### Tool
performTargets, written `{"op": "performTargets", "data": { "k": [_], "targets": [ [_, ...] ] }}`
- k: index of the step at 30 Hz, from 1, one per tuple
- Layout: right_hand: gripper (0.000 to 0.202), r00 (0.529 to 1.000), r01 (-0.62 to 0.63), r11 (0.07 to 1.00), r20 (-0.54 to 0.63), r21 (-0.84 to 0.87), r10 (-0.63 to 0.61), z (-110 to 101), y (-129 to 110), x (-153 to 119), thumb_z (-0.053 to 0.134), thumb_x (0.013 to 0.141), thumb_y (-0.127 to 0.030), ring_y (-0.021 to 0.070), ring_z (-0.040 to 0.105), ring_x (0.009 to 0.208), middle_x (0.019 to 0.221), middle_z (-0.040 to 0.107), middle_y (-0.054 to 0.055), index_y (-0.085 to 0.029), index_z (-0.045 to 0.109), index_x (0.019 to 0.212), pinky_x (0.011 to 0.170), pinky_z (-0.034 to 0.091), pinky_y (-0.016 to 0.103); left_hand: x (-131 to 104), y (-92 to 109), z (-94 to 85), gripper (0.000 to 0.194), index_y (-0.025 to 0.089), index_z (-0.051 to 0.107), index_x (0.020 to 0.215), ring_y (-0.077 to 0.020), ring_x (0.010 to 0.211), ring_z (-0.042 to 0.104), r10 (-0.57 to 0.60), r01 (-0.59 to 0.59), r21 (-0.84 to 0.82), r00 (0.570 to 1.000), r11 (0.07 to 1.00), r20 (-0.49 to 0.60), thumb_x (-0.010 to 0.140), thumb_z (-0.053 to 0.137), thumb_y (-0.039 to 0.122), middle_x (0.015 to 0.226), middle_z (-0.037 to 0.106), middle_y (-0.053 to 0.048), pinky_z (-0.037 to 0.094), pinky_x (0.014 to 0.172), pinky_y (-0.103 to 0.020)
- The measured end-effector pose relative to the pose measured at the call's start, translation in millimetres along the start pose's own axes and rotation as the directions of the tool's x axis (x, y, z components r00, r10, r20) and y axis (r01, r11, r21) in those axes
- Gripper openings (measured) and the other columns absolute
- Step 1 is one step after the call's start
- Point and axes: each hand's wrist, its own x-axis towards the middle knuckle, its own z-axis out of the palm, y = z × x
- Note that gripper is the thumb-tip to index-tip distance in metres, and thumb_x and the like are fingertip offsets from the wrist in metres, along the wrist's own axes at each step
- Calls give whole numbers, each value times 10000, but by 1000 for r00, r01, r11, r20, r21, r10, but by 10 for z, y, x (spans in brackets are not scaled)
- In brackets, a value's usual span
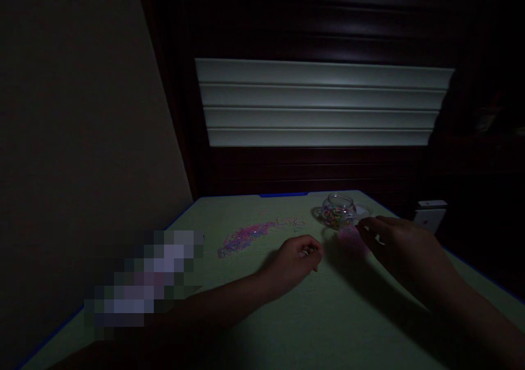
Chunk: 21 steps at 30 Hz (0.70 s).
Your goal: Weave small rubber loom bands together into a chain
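Observation:
My right hand [396,244] is closed in a pinch at the right of the table. From its fingertips hangs a blurred, see-through pink bundle [351,241], perhaps a small bag; its contents are too dim to name. Just behind it stands a round glass jar [338,211] without a lid on, partly filled with small multicoloured loops. My left hand [297,258] is curled shut near the middle of the table, and whatever its fingers hold cannot be made out. Beyond the left hand lies a long heap of pink and purple thin loops [246,237], with loose ones trailing right.
The pale green table [320,326] has a blue edge. A clear round lid-like piece [362,212] lies beside the jar. At left is a pixelated patch [151,277]. A wall rises on the left, dark slatted panels at the back, and a white box [429,217] stands beyond the right edge.

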Motion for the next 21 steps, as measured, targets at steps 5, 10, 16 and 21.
{"op": "performTargets", "data": {
  "k": [5, 10, 16, 21],
  "targets": [
    [213, 988, 150, 986, -34, 68, -148, 22, -41, 8, 433, 862, -241, 177, 602, 658, 748, 653, 56, -188, 639, 860, 573, 400, 267, -14, 21, -13, 187, 155, 587, 819, -81, 532, 450, 2, -2, 1, 1000, 1000, 14, 771, 510, 319, 603, 525, 30, 319, 496, -190],
    [195, 922, 373, 922, 70, 103, -381, 99, -90, 24, 442, 859, -151, 158, 589, 669, 753, 646, 38, -186, 634, 865, 618, 382, 264, -14, 62, -9, 175, 153, 584, 803, -84, 541, 460, -12, 12, -2, 1000, 1000, 14, 771, 512, 310, 592, 520, 31, 326, 504, -188],
    [175, 909, 393, 902, 73, 178, -411, 134, -110, 19, 472, 828, -120, 149, 576, 663, 724, 635, 26, -188, 631, 800, 619, 363, 254, -9, 59, 3, 161, 152, 568, 807, -78, 527, 440, -11, 12, -6, 1000, 1000, 29, 785, 501, 297, 585, 499, 41, 324, 505, -186],
    [165, 912, 374, 908, 101, 190, -397, 118, -92, 30, 481, 814, -114, 154, 584, 673, 737, 641, 33, -182, 620, 757, 622, 365, 251, -17, -3, -6, 182, 158, 584, 827, -97, 610, 497, 73, -76, 101, 997, 992, 37, 799, 490, 311, 642, 528, 25, 356, 558, -199]
  ]
}}
